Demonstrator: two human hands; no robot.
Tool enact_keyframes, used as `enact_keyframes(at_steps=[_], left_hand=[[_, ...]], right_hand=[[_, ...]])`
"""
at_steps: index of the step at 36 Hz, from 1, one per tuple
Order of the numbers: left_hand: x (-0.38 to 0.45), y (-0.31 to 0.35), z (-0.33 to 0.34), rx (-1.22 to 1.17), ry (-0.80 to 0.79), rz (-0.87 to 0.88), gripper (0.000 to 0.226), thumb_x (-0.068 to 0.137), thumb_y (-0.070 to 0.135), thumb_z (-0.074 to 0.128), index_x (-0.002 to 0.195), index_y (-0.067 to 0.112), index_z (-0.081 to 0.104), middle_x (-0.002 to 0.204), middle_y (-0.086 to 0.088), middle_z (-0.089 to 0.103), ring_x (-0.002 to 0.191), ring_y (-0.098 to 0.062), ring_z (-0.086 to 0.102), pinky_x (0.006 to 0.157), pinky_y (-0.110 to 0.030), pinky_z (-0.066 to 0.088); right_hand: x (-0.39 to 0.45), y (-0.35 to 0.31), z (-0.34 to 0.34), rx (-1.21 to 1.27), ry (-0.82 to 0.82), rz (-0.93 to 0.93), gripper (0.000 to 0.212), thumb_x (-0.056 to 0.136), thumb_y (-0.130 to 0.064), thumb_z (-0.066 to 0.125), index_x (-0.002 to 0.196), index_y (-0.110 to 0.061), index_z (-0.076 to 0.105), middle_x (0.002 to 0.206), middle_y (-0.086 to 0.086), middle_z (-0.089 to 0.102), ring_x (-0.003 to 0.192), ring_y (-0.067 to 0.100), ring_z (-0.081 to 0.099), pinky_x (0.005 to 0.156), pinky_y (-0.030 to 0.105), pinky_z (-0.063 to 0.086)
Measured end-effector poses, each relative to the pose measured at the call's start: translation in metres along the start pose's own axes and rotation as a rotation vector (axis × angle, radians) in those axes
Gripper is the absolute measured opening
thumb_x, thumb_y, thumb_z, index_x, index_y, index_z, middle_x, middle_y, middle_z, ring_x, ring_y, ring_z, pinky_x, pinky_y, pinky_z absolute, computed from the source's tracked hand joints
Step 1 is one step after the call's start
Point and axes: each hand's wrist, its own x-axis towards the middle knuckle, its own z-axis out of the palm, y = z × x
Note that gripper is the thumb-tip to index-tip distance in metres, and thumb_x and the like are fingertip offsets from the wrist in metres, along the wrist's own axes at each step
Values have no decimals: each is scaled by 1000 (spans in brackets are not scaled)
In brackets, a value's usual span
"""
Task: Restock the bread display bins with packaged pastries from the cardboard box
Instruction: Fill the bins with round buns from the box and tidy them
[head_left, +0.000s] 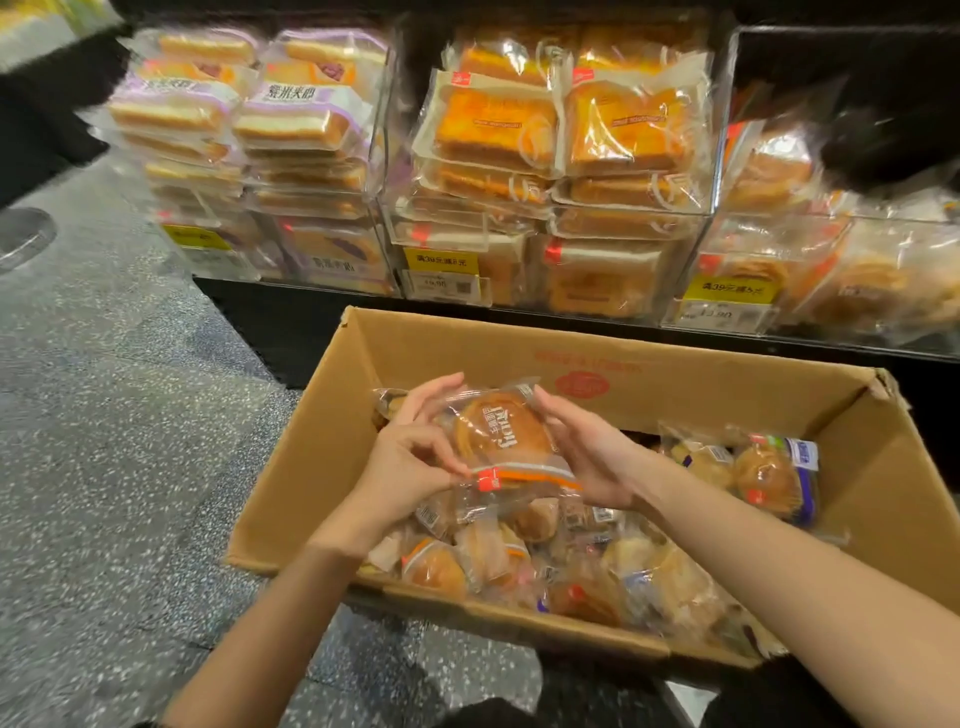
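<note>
An open cardboard box (519, 353) stands on the floor in front of me, holding several packaged pastries (649, 566). Above the box I hold one clear-wrapped round bun packet (501, 434) with an orange stripe and a red tab. My left hand (410, 457) pinches its left edge near the red tab. My right hand (582, 452) grips the packet's right side, fingers pointing up along the wrapper. Behind the box, clear display bins (711, 228) stand in a row on a low black shelf.
The left bin holds purple-labelled sandwich cakes (291, 119), the middle bin orange toast packets (561, 130), the right bin round buns (779, 270). Yellow price tags (441, 260) hang on the bin fronts. Speckled grey floor (114, 415) lies left of the box.
</note>
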Motion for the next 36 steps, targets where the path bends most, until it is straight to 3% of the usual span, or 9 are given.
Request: enact_keyframes(at_steps=[4,7,10,16,20,26,28,31,36], left_hand=[[11,-1,7,144,-105,17,23,59,17,88,60,34,73,151,12,34,138,-7,35,106,-22,38],[18,-14,1,272,-198,-31,29,62,13,87,77,33,73,152,12,28,136,3,32,103,-7,31],[22,-39,-7,362,-151,-200,34,70,10,82,92,28,64,141,8,40,130,-3,41,105,-17,35],[30,-87,-8,693,-152,-789,62,78,18,78,126,4,42,124,-8,52,113,-25,53,87,-31,45],[37,-88,4,796,-238,-838,36,86,19,69,114,1,57,105,-5,61,92,-22,58,76,-31,48],[48,-101,22,715,-128,-947,80,88,51,60,140,-2,31,123,-15,59,101,-25,58,80,-32,46],[51,-103,30,648,-40,-999,64,95,44,52,131,-7,35,130,-18,49,118,-32,52,86,-33,42],[49,-104,36,563,41,-1043,40,100,25,46,67,5,37,104,-11,47,122,-34,51,79,-28,36],[43,-117,33,464,146,-978,27,94,16,58,76,7,40,108,-19,55,110,-36,57,84,-36,46]], right_hand=[[-2,-5,-5,-115,59,-119,50,74,-30,68,118,-7,63,100,9,73,85,20,70,72,31,58],[2,-3,-18,-183,219,-130,58,72,-31,75,121,-4,61,100,11,73,88,22,70,84,38,57],[4,-3,-33,-412,428,-139,81,66,-42,82,132,-7,52,116,7,68,102,22,66,96,38,51],[6,-4,-43,-502,575,-130,57,63,-36,87,108,-11,61,100,3,69,93,19,66,90,37,52],[12,2,-43,-570,592,-90,54,57,-39,90,96,-16,62,98,3,71,93,22,68,91,43,53],[14,8,-40,-654,549,-58,44,65,-35,87,93,-17,58,98,2,69,89,19,67,80,33,55],[14,7,-40,-674,543,-66,43,68,-35,85,93,-16,57,94,-1,67,83,14,65,67,24,50],[13,5,-42,-712,545,-77,40,69,-35,84,89,-17,55,86,-5,63,75,9,61,57,19,44],[14,6,-42,-725,495,-51,39,68,-32,86,84,-22,52,95,0,67,86,17,67,77,30,55]])
